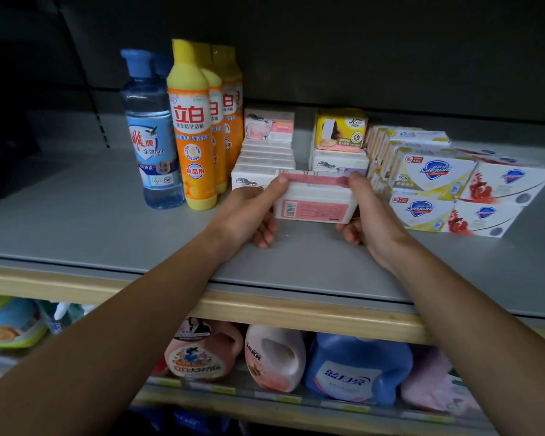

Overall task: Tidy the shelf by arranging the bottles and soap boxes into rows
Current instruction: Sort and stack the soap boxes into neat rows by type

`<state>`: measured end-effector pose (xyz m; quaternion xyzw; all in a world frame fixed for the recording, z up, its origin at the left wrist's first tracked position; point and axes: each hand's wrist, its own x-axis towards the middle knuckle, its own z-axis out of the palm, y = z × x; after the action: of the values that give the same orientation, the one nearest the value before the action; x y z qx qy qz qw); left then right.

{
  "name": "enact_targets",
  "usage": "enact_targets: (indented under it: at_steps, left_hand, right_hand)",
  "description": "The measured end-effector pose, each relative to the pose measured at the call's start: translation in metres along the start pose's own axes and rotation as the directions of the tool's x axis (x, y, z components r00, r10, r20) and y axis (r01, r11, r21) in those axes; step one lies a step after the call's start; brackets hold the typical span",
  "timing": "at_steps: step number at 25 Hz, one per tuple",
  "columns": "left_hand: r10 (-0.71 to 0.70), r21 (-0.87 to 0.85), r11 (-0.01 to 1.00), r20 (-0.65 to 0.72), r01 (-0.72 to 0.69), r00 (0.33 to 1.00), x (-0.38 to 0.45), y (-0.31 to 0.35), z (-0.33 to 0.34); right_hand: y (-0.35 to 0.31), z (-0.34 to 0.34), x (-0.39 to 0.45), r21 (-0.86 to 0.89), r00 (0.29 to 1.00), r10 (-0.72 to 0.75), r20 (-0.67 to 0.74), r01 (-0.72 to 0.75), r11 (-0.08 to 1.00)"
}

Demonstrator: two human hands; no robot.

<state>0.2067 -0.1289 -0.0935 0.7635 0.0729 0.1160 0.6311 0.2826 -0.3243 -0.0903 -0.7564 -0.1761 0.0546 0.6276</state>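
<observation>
**Both hands clasp one box**

Both bare forearms reach forward and converge. The left hand (pixel 249 212) and right hand (pixel 370 215) grip opposite ends of a pink-and-white soap box (pixel 315 199), thumbs lying over its top edge, fingers curled beneath.

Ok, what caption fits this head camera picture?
Both hands hold a pink soap box above the grey shelf.

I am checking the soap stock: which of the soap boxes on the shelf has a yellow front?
The yellow soap box, on top of a white box behind the pink-and-white box held in both hands. All other boxes are mostly white.
</observation>
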Motion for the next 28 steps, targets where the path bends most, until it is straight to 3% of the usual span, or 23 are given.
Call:
enact_targets:
  at_steps: [2, 4, 7, 10, 13, 15, 17, 19, 21, 23, 26, 28]
  left_hand:
    - [-0.020, -0.122, 0.992, 0.023, 0.023, 1.000, 0.001, 0.001, -0.002]
    - [-0.068, -0.275, 0.959, 0.020, 0.071, 0.997, 0.001, 0.003, -0.004]
    - [-0.116, -0.396, 0.913, -0.026, 0.096, 0.993, 0.003, 0.004, -0.006]
    - [-0.056, -0.458, 0.888, 0.002, 0.051, 0.998, 0.003, -0.001, -0.008]
    - [0.028, -0.508, 0.861, 0.052, 0.003, 0.998, 0.002, -0.002, -0.013]
    - [0.039, -0.560, 0.828, 0.084, 0.015, 0.996, 0.002, 0.000, -0.012]
    - [0.023, -0.666, 0.743, 0.114, 0.059, 0.993, 0.002, 0.004, -0.010]
    - [0.030, -0.734, 0.672, 0.154, 0.094, 0.988, 0.003, 0.006, -0.008]
    - [0.069, -0.751, 0.638, 0.275, 0.169, 0.959, 0.001, 0.007, -0.008]
    - [0.094, -0.735, 0.637, 0.375, 0.234, 0.922, -0.001, 0.007, -0.010]
    - [0.071, -0.723, 0.644, 0.380, 0.248, 0.922, -0.003, 0.008, -0.010]
    - [0.048, -0.739, 0.640, 0.311, 0.209, 0.949, -0.001, 0.008, -0.009]
  right_hand:
    - [0.000, 0.000, 0.000, -0.029, 0.996, -0.075, -0.044, 0.074, 0.997]
    - [0.002, 0.001, -0.001, -0.105, 0.964, -0.258, -0.070, 0.250, 0.963]
    - [0.003, 0.006, -0.007, -0.223, 0.877, -0.476, 0.067, 0.478, 0.849]
    - [0.006, 0.009, -0.006, -0.158, 0.880, -0.439, 0.181, 0.467, 0.870]
    - [0.007, 0.008, -0.002, -0.061, 0.919, -0.378, 0.115, 0.386, 0.920]
    - [0.007, 0.007, -0.003, -0.088, 0.887, -0.445, 0.124, 0.457, 0.885]
    - [0.003, 0.011, -0.008, -0.240, 0.793, -0.595, 0.133, 0.608, 0.757]
    - [-0.001, 0.020, -0.015, -0.426, 0.592, -0.778, 0.211, 0.772, 0.473]
    - [-0.004, 0.031, -0.020, -0.500, 0.365, -0.866, 0.343, 0.851, 0.161]
    - [-0.005, 0.038, -0.022, -0.523, 0.241, -0.876, 0.418, 0.852, -0.015]
    - [-0.003, 0.037, -0.022, -0.509, 0.259, -0.868, 0.424, 0.861, 0.008]
    - [-0.003, 0.032, -0.023, -0.478, 0.375, -0.858, 0.352, 0.860, 0.180]
